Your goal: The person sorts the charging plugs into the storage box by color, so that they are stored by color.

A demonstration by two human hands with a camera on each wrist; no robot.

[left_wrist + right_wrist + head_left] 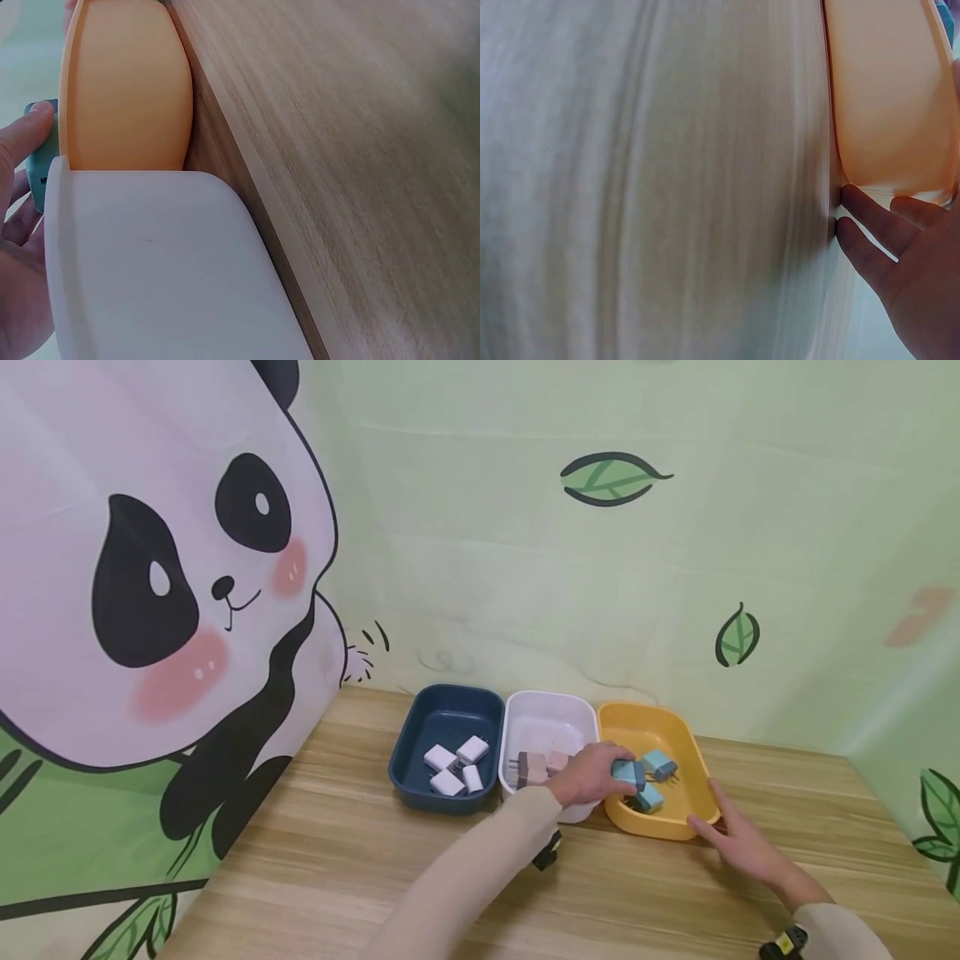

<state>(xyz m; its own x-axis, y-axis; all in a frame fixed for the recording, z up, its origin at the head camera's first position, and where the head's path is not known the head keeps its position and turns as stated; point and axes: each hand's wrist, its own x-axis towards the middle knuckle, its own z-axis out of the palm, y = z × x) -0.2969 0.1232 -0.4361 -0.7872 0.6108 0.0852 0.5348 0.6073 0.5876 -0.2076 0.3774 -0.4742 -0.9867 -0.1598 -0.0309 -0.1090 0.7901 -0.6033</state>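
My left hand (588,775) pinches a teal charger plug (627,773) between thumb and fingers, over the left part of the yellow bin (633,727). In the left wrist view this plug (41,169) shows just past the rim of the white bin (165,255). Two more teal plugs lie in the yellow bin, one at its middle (659,764) and one nearer the front (649,798). My right hand (738,843) rests against the yellow bin's front right corner, thumb at the front side. Its spread, straight fingers (877,217) touch the outer wall in the right wrist view.
The white bin stands between the yellow and navy bins, with pink plugs (534,767) inside, partly behind my left hand. Several white plugs (447,782) lie in the navy bin (442,714). All three stand in a row on the wooden table (337,860), near a printed wall cloth (487,568).
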